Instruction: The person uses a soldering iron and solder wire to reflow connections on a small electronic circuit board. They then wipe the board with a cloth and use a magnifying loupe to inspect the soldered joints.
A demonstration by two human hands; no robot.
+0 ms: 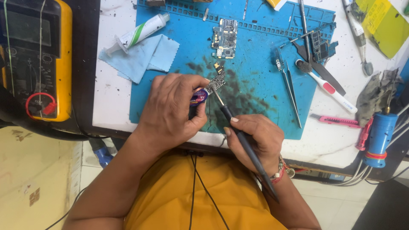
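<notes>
A work mat [255, 55] lies on the surface [115, 85]. Near the mat's front edge the left hand [170, 113] holds a small circuit board [216, 84] with a little tub [199, 96] beside it; the right hand [255, 138], just to the right, holds a soldering iron [238, 132] whose tip touches that board. Behind them a larger circuit board [225, 38] lies on the mat. A cloth [142, 57] and a syringe [138, 34] lie at the mat's left edge (the syringe partly on the cloth). Tweezers [287, 81] and a toothbrush [328, 87] lie to the right. A meter [36, 59] sits far left.
</notes>
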